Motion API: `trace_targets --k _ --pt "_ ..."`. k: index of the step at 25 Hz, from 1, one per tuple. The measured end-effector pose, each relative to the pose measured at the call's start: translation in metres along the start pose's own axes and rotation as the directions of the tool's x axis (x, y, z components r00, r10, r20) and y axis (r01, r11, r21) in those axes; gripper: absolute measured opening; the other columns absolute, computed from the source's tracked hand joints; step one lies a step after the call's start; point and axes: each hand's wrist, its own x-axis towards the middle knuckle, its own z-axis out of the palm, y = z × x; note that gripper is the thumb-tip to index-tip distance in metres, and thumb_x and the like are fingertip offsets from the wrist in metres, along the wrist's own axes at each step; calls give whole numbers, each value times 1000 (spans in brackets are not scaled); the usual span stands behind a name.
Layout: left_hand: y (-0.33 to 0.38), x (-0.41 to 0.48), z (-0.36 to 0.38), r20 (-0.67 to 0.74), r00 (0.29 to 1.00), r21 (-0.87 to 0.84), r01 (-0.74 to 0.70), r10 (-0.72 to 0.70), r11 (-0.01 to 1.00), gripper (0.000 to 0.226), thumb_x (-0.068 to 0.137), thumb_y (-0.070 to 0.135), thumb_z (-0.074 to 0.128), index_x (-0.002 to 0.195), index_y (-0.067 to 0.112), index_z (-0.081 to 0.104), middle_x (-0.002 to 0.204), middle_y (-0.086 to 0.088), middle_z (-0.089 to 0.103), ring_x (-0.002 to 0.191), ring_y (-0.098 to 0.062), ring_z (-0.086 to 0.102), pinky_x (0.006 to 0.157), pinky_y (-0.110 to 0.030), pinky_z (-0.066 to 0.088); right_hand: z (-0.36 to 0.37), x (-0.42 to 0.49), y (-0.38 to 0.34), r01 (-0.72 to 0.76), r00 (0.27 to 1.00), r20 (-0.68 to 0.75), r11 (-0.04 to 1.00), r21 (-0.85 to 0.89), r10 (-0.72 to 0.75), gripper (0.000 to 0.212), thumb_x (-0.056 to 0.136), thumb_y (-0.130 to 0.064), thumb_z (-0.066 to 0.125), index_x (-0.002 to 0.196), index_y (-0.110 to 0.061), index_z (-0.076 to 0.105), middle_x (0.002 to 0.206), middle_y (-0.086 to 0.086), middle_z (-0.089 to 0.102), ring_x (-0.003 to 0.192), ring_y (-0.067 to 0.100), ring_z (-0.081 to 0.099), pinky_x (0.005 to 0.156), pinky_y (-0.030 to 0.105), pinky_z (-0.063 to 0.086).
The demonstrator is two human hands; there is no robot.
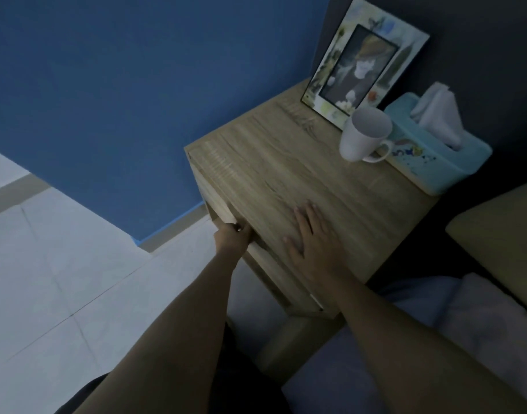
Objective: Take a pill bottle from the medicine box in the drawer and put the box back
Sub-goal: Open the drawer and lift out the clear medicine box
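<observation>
A light wooden nightstand stands against a blue wall. Its drawer front runs along the left-facing side, just under the top. My left hand curls its fingers over the drawer's upper edge and grips it. My right hand lies flat, fingers spread, on the nightstand's top near the front corner and holds nothing. The drawer looks closed or barely open, so its inside, the medicine box and the pill bottle are hidden.
On the far side of the top stand a picture frame, a white mug and a teal tissue box. A bed with a pillow lies to the right. White tiled floor spreads to the left.
</observation>
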Motion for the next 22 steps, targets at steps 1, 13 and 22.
trace_targets --k 1,13,22 --pt "-3 -4 -5 -7 1000 15 -6 6 1000 34 86 31 59 96 -1 67 94 -15 72 86 -27 69 84 -38 58 0 -1 -1 -4 1000 3 1000 -4 4 72 88 -59 18 149 -20 10 161 3 6 147 17 3 117 41 16" --pt "-84 -44 -107 -39 997 48 73 -72 996 27 84 34 62 77 8 66 87 -13 74 74 -22 70 71 -31 58 -1 2 -2 3 999 47 1000 -22 -2 68 92 -54 24 148 -18 13 160 7 9 147 22 7 117 46 17" --pt "-59 -60 -157 -470 833 235 -201 292 951 61 87 43 52 132 4 45 128 -21 56 117 -37 52 93 -44 45 4 -31 -68 -19 991 -131 1000 -10 17 53 94 -41 32 138 -10 35 141 15 44 120 28 50 95 43 47"
